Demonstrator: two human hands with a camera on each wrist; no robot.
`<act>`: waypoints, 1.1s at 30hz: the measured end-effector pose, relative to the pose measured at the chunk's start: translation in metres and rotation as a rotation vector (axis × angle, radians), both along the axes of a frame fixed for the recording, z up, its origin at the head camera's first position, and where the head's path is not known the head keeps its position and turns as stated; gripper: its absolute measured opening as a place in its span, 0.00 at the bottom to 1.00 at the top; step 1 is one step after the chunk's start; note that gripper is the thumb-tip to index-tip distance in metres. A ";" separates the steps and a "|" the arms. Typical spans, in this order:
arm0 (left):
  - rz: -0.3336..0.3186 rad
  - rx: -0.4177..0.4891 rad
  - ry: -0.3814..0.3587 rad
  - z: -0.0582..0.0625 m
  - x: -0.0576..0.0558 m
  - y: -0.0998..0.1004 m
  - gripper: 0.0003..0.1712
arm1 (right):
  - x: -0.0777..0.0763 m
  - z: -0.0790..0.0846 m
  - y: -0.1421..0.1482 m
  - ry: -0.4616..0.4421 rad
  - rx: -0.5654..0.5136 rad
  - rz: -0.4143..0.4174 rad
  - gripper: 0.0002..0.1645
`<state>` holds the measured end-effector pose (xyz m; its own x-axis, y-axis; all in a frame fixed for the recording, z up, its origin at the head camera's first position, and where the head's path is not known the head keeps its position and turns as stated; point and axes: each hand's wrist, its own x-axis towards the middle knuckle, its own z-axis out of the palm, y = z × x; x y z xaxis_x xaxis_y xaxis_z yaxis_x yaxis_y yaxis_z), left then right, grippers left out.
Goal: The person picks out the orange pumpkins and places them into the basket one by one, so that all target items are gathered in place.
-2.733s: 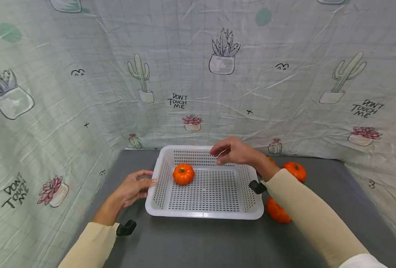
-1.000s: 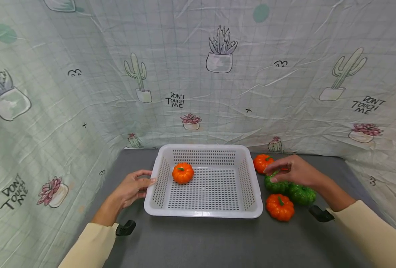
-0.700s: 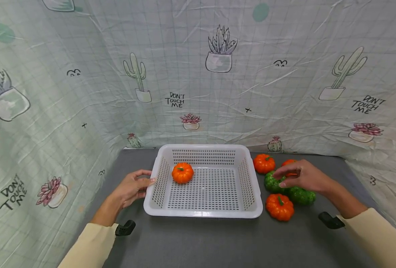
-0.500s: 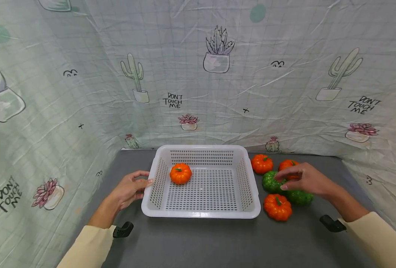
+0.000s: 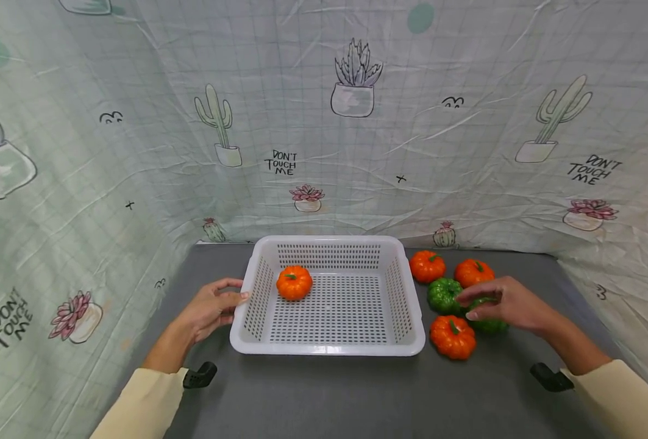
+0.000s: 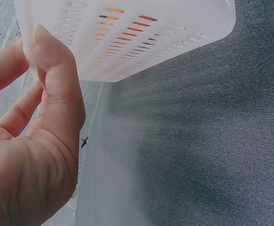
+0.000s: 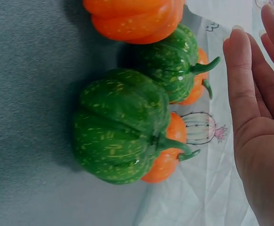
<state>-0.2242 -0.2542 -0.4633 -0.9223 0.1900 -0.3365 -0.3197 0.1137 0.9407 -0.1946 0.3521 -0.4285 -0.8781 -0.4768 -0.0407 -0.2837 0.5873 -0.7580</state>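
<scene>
A white perforated plastic basket stands on the table with one small orange pumpkin inside, toward its left. My left hand pinches the basket's left rim between thumb and fingers, as the left wrist view shows close up. Over the pumpkins right of the basket hovers my right hand, fingers relaxed and holding nothing. Beneath it lies a green pumpkin, partly covered by the hand in the head view. A second green pumpkin sits just left of the fingertips. The right wrist view shows both green ones below the palm.
Orange pumpkins surround the green ones: one in front, one at the back left and one at the back right. A printed curtain borders the grey table behind and at the sides.
My right hand has moved from over the basket to the right, then lowered toward the green pumpkins. The left hand keeps its grip on the rim; the pumpkins stay where they were.
</scene>
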 end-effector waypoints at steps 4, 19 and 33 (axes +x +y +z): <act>-0.001 0.005 -0.002 0.001 0.001 0.000 0.36 | 0.003 -0.004 0.003 -0.012 -0.006 -0.016 0.22; -0.001 0.010 -0.010 0.003 0.001 -0.001 0.33 | 0.021 -0.032 0.007 -0.103 -0.060 -0.044 0.36; -0.002 0.016 -0.007 0.002 0.001 -0.001 0.34 | 0.034 -0.050 -0.013 0.020 0.175 -0.107 0.51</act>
